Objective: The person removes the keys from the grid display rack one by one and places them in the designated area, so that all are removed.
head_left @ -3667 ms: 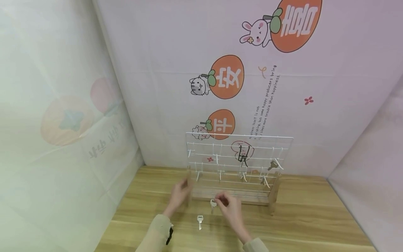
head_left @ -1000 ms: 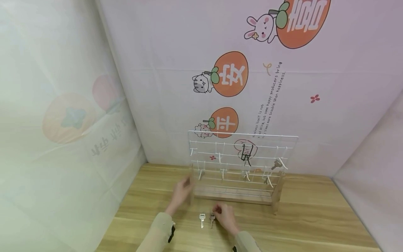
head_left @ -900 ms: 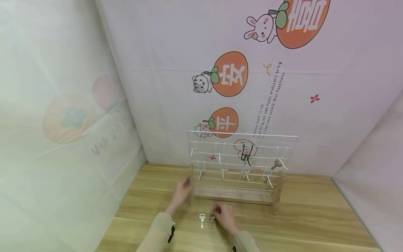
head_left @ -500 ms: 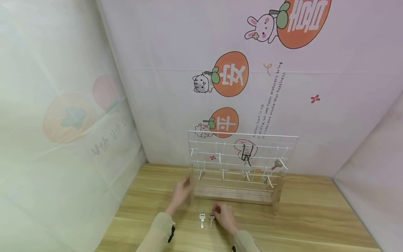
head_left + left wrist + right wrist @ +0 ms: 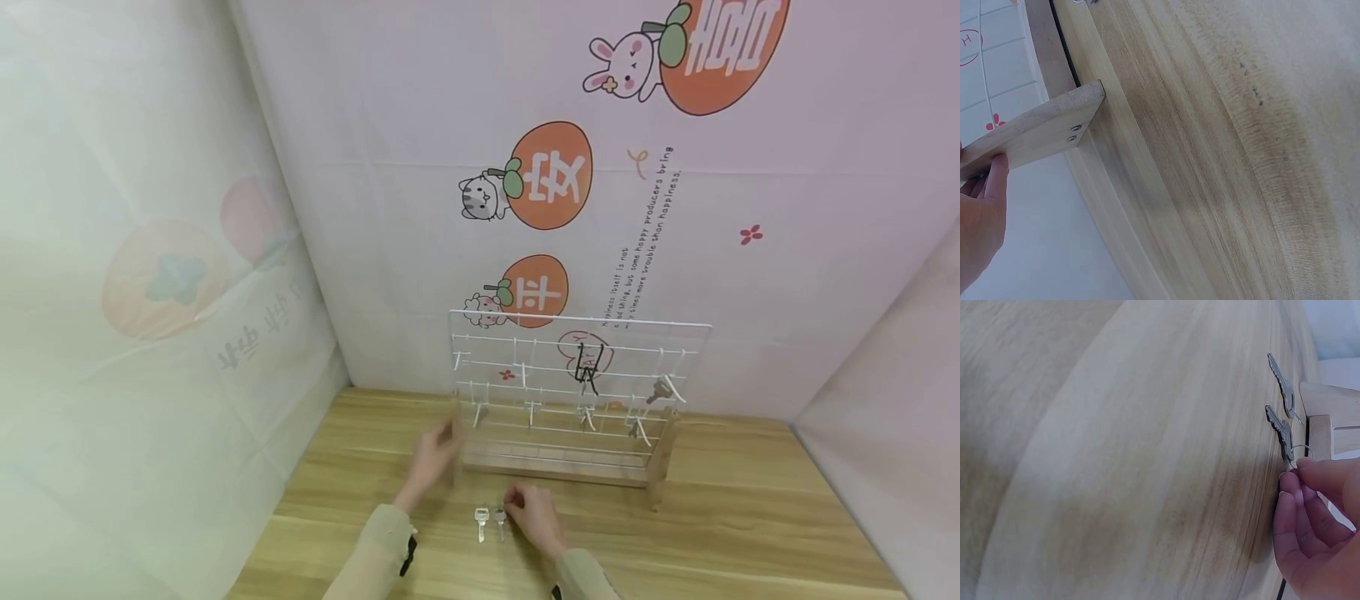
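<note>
My right hand (image 5: 536, 512) pinches the thin ring (image 5: 1302, 447) of a silver key (image 5: 1281, 432) between thumb and fingertips. That key lies low over the table, its blade pointing toward me in the head view. Just left of it rests a second silver key (image 5: 482, 525), roughly parallel. My left hand (image 5: 433, 454) holds the left wooden side panel (image 5: 1041, 128) of a white wire rack with a wooden base (image 5: 555, 476); some of its fingers are hidden behind the panel.
White hooks line the rack's wires, and one black hook (image 5: 587, 375) hangs among them. A key (image 5: 662, 390) hangs at the upper right hook; smaller keys show at lower hooks. Behind stands a printed cloth wall (image 5: 750, 317), with another cloth wall (image 5: 180, 433) at left.
From in front of the rack base, my right hand has brought its key down beside the other key, then nudged it slightly left toward it. My left hand stays at the panel.
</note>
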The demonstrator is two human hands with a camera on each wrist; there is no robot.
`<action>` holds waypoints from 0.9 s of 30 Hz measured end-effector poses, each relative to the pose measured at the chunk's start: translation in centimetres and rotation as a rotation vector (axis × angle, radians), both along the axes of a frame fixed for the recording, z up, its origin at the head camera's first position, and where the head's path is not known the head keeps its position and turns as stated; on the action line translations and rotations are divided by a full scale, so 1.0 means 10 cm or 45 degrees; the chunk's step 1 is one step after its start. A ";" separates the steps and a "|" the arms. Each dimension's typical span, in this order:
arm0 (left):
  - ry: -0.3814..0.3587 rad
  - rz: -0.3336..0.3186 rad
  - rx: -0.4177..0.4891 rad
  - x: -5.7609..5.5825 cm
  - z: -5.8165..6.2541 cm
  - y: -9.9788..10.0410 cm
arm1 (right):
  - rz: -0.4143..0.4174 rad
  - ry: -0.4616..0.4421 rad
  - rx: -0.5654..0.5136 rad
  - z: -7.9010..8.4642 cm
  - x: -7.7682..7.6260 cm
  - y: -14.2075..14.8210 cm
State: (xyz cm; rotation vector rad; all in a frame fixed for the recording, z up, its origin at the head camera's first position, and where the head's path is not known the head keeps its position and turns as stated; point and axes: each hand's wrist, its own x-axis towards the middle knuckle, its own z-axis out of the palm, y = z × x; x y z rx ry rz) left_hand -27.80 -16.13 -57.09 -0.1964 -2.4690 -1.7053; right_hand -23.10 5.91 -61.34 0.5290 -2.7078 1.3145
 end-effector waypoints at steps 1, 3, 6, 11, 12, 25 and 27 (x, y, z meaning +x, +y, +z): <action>0.004 0.001 0.000 0.00 0.00 0.00 | 0.006 0.020 -0.008 0.00 0.00 0.00; 0.004 -0.002 0.002 0.00 0.01 0.00 | 0.017 0.078 -0.020 -0.02 0.00 0.01; 0.010 -0.014 0.019 0.01 0.05 0.01 | 0.030 0.062 -0.005 -0.01 0.00 0.01; 0.033 -0.017 0.017 -0.01 0.04 0.00 | 0.034 -0.042 0.046 0.03 0.00 0.03; 0.027 -0.009 0.020 -0.02 0.01 -0.01 | 0.033 -0.047 0.053 0.03 0.00 0.03; 0.003 -0.021 0.039 -0.02 -0.02 -0.02 | 0.026 -0.042 0.084 0.06 0.03 0.03; -0.005 -0.029 0.051 -0.02 -0.03 -0.02 | 0.026 -0.049 0.075 0.06 0.04 0.03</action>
